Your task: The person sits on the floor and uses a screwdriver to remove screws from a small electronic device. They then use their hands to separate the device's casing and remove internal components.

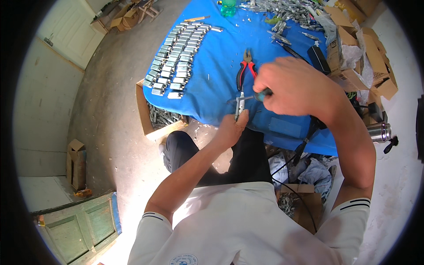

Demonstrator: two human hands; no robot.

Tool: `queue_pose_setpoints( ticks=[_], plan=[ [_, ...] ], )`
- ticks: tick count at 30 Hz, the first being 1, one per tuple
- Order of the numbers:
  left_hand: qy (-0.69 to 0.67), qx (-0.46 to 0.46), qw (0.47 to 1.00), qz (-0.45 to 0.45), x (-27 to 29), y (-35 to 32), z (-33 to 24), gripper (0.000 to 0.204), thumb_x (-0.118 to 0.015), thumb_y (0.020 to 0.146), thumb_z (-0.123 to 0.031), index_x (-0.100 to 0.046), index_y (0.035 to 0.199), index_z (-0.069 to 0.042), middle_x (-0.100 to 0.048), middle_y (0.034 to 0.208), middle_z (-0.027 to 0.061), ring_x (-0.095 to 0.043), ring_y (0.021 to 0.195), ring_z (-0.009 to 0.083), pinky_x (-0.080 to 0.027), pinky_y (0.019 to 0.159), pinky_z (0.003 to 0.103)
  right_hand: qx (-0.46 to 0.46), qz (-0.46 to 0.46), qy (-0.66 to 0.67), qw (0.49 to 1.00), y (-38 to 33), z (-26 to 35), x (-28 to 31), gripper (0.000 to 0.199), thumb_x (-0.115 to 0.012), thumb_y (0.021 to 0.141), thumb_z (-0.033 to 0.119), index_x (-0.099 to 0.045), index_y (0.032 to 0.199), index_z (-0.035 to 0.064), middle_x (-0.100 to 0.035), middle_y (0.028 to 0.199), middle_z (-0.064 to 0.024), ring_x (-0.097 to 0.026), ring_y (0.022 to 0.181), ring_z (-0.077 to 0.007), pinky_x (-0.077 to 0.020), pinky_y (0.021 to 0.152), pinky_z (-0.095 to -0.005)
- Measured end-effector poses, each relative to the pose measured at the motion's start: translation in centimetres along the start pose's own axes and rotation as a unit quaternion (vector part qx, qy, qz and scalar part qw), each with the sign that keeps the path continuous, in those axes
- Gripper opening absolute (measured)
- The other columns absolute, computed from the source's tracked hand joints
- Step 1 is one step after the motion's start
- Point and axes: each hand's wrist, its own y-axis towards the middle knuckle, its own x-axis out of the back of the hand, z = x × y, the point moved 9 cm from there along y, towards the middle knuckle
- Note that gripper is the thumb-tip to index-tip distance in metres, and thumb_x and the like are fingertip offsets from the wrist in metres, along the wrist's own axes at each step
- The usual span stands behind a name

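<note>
My left hand (232, 129) is closed around the lower end of a slim silver metal part (240, 106), which points upward at the near edge of the blue-covered table (212, 97). Gripped in my right hand (296, 84) is a screwdriver (263, 94) with a dark green handle. Its shaft reaches left across the upper part of the metal piece; whether the tip touches it I cannot tell. Just beyond lie pliers (241, 74) with red and black handles, jaws pointing away from me.
Several rows of silver metal pieces (179, 57) cover the table's left side. A heap of metal parts (300, 13) lies far right, near a black box (318, 59) and open cartons (349, 48). A steel flask (379, 132) is at right. Below left stands a box of parts (145, 110).
</note>
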Motion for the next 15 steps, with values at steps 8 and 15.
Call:
queue_pose_setpoints(
  ticks=[8,15],
  plan=[
    [-0.145,0.158,0.974,0.076,0.6,-1.2,0.2,0.054,-0.048,0.095,-0.054,-0.043,0.062,-0.012,-0.032,0.053,-0.0040,-0.031,0.044,0.0088,-0.024,0.041,0.027,-0.083,0.139,-0.113,0.980,5.9,4.3,1.4,0.004,-0.065,0.066,0.007,-0.064,0.066,0.0025,-0.064,0.069,-0.0174,-0.063,0.073,-0.0362,-0.0489,0.065,-0.0437],
    [-0.250,0.225,0.937,0.098,2.5,-4.7,6.1,0.054,-0.045,0.095,-0.060,-0.036,0.064,-0.016,-0.025,0.053,-0.0054,-0.019,0.043,0.0073,-0.014,0.040,0.024,0.106,-0.049,0.037,0.992,-0.5,2.3,4.2,0.017,-0.065,0.078,0.014,-0.072,0.089,0.0035,-0.065,0.071,-0.0127,-0.063,0.068,-0.0250,-0.0472,0.063,-0.0391]
  ],
)
